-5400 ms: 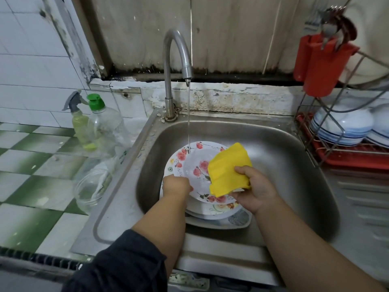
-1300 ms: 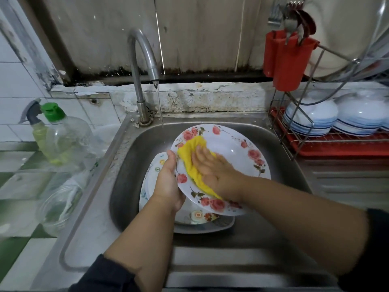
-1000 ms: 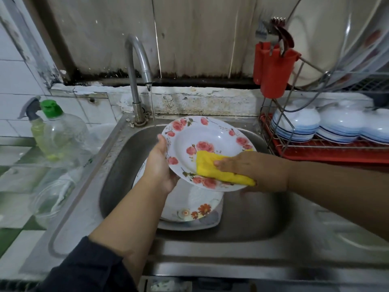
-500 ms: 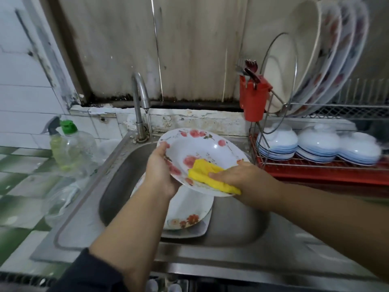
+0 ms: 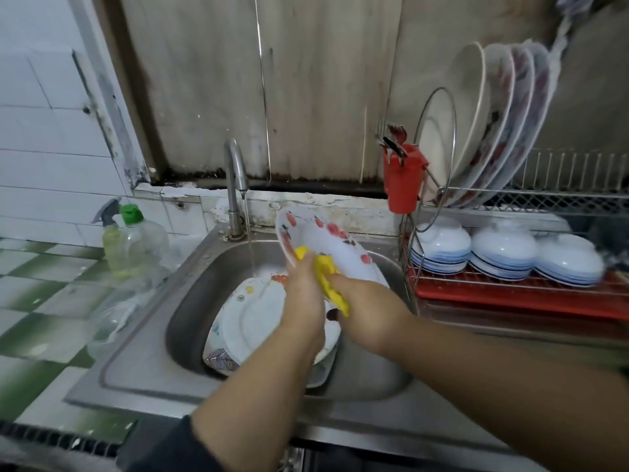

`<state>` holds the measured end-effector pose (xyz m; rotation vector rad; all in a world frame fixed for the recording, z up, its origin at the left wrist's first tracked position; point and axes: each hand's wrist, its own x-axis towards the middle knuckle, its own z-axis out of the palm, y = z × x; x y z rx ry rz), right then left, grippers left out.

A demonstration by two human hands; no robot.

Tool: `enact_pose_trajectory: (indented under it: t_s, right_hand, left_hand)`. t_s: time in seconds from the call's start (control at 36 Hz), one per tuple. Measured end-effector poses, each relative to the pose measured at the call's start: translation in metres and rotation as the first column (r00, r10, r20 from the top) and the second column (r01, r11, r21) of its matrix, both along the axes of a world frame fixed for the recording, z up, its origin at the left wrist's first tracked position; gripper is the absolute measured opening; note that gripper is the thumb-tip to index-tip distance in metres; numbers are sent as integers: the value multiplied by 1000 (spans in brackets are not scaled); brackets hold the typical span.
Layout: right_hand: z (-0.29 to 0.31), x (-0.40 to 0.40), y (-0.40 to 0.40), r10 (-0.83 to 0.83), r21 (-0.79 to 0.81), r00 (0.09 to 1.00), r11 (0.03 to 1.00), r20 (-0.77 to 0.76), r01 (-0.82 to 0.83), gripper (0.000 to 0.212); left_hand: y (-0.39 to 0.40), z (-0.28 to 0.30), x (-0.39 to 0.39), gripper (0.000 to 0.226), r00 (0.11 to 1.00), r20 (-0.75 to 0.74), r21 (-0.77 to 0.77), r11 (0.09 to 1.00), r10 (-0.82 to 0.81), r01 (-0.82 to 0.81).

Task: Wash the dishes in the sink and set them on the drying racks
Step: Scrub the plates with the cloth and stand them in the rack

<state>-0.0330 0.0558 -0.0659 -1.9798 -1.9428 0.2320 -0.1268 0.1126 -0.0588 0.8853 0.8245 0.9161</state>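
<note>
Wet porcelain, the flowered plate (image 5: 326, 248) tilts above the sink (image 5: 190, 301), left hand (image 5: 303, 284) gripping its lower rim, right hand (image 5: 371, 311) pinching the yellow sponge (image 5: 328, 279) just beside that grip; slipping onto the plates below (image 5: 252, 318) could chip it.

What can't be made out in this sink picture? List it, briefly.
All in the head view:
- Lower edge of the tilted white rose-patterned plate: covered by the left hand, the right hand and the yellow sponge cloth.
- How many dishes are stacked in the steel sink: forearms cover them.
- Upright plates on the upper rack: blurred, and the pattern is unclear.
- Cutlery in the red holder: too small.
</note>
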Motion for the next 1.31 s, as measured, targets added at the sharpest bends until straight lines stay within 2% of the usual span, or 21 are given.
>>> enact_pose_trajectory:
  t_s: [0.06,0.08,0.17,0.22,0.25,0.28,0.33,0.42,0.5,0.58,0.64,0.69,0.78,0.86,0.94,0.97,1.03,1.11,1.19,1.25,1.31]
  right_hand:
    - [2,1,-2,-2,59,997,998,-74,6,43]
    - [3,9,-4,37,56,999,998,-33,-36,45]
    - [13,38,-16,238,76,951,964,197,-257,53]
    - [8,55,-17,293,112,884,929,363,-354,62]
    - [10,51,-16,279,69,883,942,376,-327,63]
    - [12,40,-15,208,60,913,968,352,-244,60]
    - [9,15,-9,57,-26,991,998,120,-55,51]
    - [7,0,-6,-48,21,994,999,-98,50,44]
    - [13,23,-12,47,9,997,999,62,-48,52]
    - [11,51,-13,209,110,932,962,297,-251,71]
    - [12,44,-13,146,59,951,984,273,-168,71]
    - [11,21,-6,11,-9,997,1000,72,-11,61]
    - [5,0,4,-57,63,990,996,-126,65,41]
    - [10,19,-4,-22,8,997,1000,-71,23,42]
    - [15,40,-14,132,-14,982,991,137,-132,62]
    - [15,38,-14,126,-30,980,992,155,-123,65]
    - [14,22,-8,17,-75,998,997,55,-12,59]
    - [10,-7,6,-106,-26,983,994,-150,103,30]
    - [9,-8,12,-130,61,945,986,-302,155,20]
    - [15,-1,8,-126,101,865,975,-485,199,21]
    - [16,7,4,-151,61,640,953,-754,296,20]
  left_hand:
    - [-2,3,-3,45,997,-15,27,997,-70,70]
    - [4,11,-10,44,992,32,9,993,-120,119]
    - [31,31,-37,42,963,232,-92,982,-139,164]
    - [38,36,-43,39,967,237,-157,979,-89,128]
    - [34,33,-38,38,980,195,-161,985,-38,70]
    - [27,30,-30,39,985,173,-135,990,-18,42]
    - [8,15,-8,42,1000,15,-41,999,-13,13]
    - [-3,7,0,31,995,-80,44,997,-58,62]
    - [25,27,-21,30,985,20,-5,985,-172,172]
    - [49,32,-38,35,987,110,-75,989,-116,124]
    - [40,28,-30,31,996,81,-72,997,-35,41]
    - [24,14,-8,31,998,-68,14,1000,-12,13]
    - [1,0,7,60,978,-198,54,995,-72,84]
    - [17,18,-11,39,984,-85,46,986,-158,162]
    - [43,33,-32,32,986,136,-37,994,-93,99]
    - [43,35,-32,32,991,126,-47,998,-44,50]
    - [34,26,-17,34,998,-55,9,1000,25,-24]
    - [15,7,8,53,964,-263,155,988,41,0]
    - [19,3,11,75,970,-239,176,980,-45,89]
    - [21,0,4,90,973,-193,203,965,-126,166]
    - [18,-5,-4,87,974,-180,163,973,-135,165]
